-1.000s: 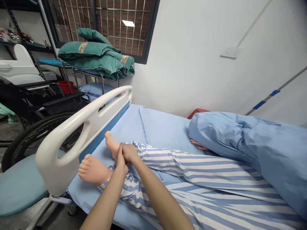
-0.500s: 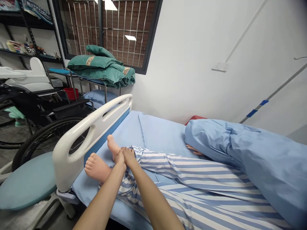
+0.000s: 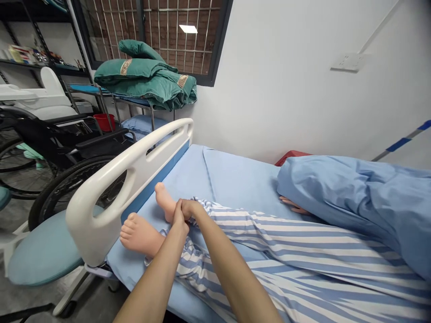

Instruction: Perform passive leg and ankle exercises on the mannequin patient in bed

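A manikin-like figure in blue-and-white striped trousers (image 3: pixel 269 229) lies on the bed, its legs stretched toward the footboard. My left hand (image 3: pixel 180 216) and my right hand (image 3: pixel 190 208) are close together at the ankle of the far foot (image 3: pixel 164 200). Both are closed around it by the trouser cuff, with some fingers hidden behind the wrists. The near foot (image 3: pixel 139 234) rests toes up on the blue sheet (image 3: pixel 232 175), left of my left forearm. A blue quilt (image 3: pixel 340 193) covers the upper legs, and the figure's fingers (image 3: pixel 294 205) show under its edge.
A white footboard (image 3: pixel 134 166) closes the bed's left end. Beyond it stand a wheelchair (image 3: pixel 63 148) and a teal oval board (image 3: pixel 50 251). Folded green quilts (image 3: pixel 148 80) lie on a rack below the barred window. The white wall runs along the bed's far side.
My view has swung a little left and down. The right hand's fingers, seen lying over the cuff before, now curl around the ankle. The feet look hardly moved on the bed.
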A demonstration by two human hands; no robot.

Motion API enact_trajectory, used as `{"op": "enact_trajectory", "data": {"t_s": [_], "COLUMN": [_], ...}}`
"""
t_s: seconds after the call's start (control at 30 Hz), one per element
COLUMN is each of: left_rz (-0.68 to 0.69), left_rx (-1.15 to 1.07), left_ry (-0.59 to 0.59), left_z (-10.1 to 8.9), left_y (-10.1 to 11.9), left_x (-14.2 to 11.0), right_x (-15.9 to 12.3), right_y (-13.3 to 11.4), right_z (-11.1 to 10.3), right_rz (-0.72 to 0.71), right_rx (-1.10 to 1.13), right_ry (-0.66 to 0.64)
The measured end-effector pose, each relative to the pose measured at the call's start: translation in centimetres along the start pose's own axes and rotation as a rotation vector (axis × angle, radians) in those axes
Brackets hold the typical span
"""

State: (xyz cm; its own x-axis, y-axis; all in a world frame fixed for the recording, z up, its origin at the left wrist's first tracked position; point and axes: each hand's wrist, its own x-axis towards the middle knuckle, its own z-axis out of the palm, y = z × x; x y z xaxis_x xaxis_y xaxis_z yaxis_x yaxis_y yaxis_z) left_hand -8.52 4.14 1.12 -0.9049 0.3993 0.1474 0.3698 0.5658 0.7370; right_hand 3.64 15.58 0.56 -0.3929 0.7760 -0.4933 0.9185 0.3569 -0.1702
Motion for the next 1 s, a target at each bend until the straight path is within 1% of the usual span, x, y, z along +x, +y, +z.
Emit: {"op": "enact_trajectory", "data": {"t_s": [0.07, 0.1, 0.17, 0.27, 0.33, 0.47, 0.57, 0.63, 0.7, 0.77, 0.83, 1.0], "left_rz": [0.008, 0.016, 0.040, 0.067, 0.075, 0.082, 0.088, 0.098, 0.116, 0.130, 0.134, 0.088], "left_rx": [0.059, 0.084, 0.131, 0.190, 0.179, 0.039, -0.103, -0.170, -0.180, -0.147, -0.130, -0.116], "left_ry": [0.002, 0.007, 0.012, 0.001, 0.001, 0.031, 0.052, 0.050, 0.019, -0.011, -0.015, 0.007], "left_z": [-0.1, -0.2, -0.4, -0.8, -1.0, -1.1, -1.2, -1.6, -2.0, -2.5, -2.7, -2.3], "left_y": [0.0, 0.1, 0.3, 0.7, 0.7, 0.6, 0.6, 0.7, 0.9, 1.1, 1.2, 1.3], "left_x": [0.1, 0.1, 0.1, -0.1, -0.2, -0.4, -0.6, -0.8, -1.0, -1.1, -1.2, -0.9], "right_x": [0.3, 0.4, 0.2, -1.0, -2.2, -4.5, -5.3, -5.5, -5.7, -5.8, -5.9, -5.1], "right_y": [0.3, 0.3, 0.4, 0.3, 0.1, -1.1, -2.1, -2.6, -2.9, -3.0, -2.9, -2.5], "right_z": [0.0, 0.1, 0.2, 0.5, 0.8, 2.0, 3.1, 3.7, 3.8, 3.6, 3.1, 2.2], "right_rz": [-0.082, -0.101, -0.107, -0.074, -0.050, -0.006, 0.057, 0.094, 0.110, 0.113, 0.111, 0.121], "right_rx": [0.009, 0.013, 0.015, 0.002, -0.008, -0.028, -0.041, -0.036, -0.023, -0.010, -0.005, -0.021], "right_ry": [-0.060, -0.068, -0.040, 0.091, 0.198, 0.366, 0.534, 0.604, 0.595, 0.546, 0.496, 0.412]}}
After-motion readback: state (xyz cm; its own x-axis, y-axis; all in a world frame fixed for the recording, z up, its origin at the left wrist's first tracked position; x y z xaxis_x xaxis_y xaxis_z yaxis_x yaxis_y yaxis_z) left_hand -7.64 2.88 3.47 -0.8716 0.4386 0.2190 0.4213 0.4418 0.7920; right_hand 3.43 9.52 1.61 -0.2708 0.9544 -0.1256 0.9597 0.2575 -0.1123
